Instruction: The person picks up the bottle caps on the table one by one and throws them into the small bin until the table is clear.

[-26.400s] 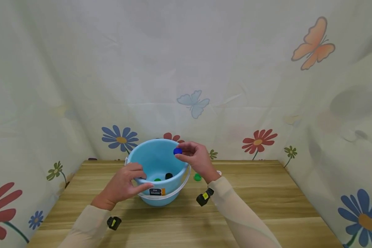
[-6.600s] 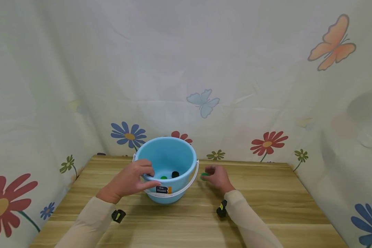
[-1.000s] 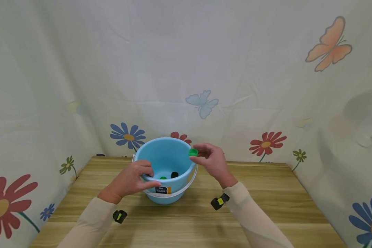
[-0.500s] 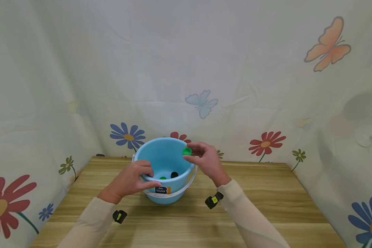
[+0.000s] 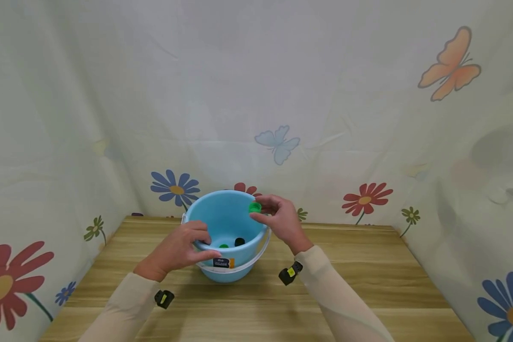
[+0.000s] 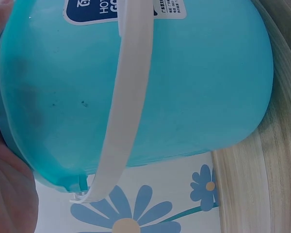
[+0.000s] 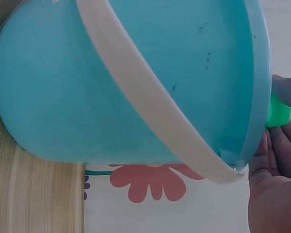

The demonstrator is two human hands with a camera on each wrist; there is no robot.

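Note:
A light blue bucket [image 5: 235, 275] stands on the table, its white handle [image 5: 256, 259] hanging down at the front. My left hand [image 5: 177, 249] grips the near left rim, fingers over the inside and thumb along the outside. Between thumb and fingers of my right hand [image 5: 282, 218] I pinch a green bottle cap [image 5: 254, 207], held at the right rim over the bucket's mouth. In the right wrist view the green bottle cap [image 7: 279, 111] shows just past the rim. Inside the bucket lie a black cap [image 5: 239, 242] and a partly hidden green cap [image 5: 224, 246]; the near wall hides the rest of the bottom.
The wooden table [image 5: 346, 285] reaches back to a pale curtain [image 5: 222, 95] printed with flowers and butterflies. A small black camera is worn at each wrist. A label [image 5: 223, 262] is on the bucket's front.
Since 6.6 s ago my right hand has lifted the green cap from the table. In the last second it shifted slightly left over the bucket. My left hand stays on the rim.

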